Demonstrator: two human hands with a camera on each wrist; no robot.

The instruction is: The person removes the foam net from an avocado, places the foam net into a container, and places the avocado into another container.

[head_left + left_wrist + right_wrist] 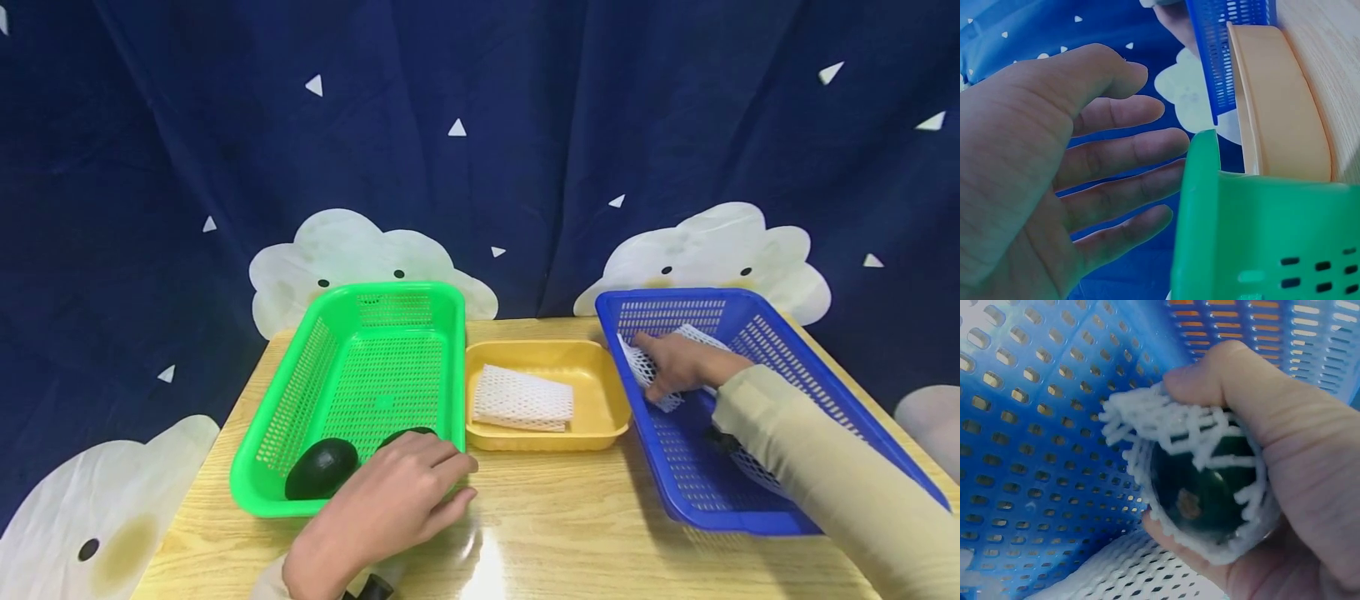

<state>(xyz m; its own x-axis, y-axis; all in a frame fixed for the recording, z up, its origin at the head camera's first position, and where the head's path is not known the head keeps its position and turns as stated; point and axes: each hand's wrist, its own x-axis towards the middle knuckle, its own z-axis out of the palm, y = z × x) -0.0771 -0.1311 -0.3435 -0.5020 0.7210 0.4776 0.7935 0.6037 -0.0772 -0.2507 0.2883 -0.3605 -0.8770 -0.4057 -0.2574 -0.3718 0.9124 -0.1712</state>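
In the blue basket [720, 521] my right hand [682, 362] grips a dark green avocado [1194, 481] wrapped in a white foam net [1166, 422]. The right wrist view shows the thumb on top, fingers curled beneath, and the stem scar through the net's open end. My left hand [393, 496] hovers with spread fingers by the near right corner of the green basket [251, 471], holding nothing. Inside that basket lie a bare dark avocado [322, 469] and a second dark one [407, 433], partly hidden behind the left hand.
Between the baskets stands a yellow tray [600, 392] with a flattened white foam net [525, 398] in it. Another netted item [753, 471] lies in the blue basket under the right forearm. A dark blue curtain [525, 167] hangs behind the wooden table [555, 517].
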